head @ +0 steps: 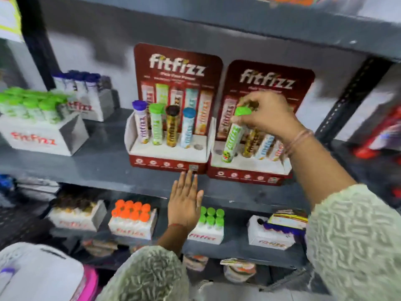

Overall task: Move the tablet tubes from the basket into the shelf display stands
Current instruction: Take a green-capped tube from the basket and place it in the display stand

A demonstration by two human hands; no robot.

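Currently seating step: right hand [265, 115] grips the green tube [233, 139] by its cap, tilted, base at a hole in the right stand [249, 170]. Left hand [184, 203] flat, empty, fingertips at the left stand [167, 164]. Next: straighten, press down. Basket not identifiable.

Light: even and soft, coming from above me; no strong glare.
Shadows: dark under the upper shelf [217, 20].
Blur: motion smear everywhere, strongest at left and right edges.
Distortion: the shelf lines bend at the corners.
Sharpest: my left hand [185, 205], centre.
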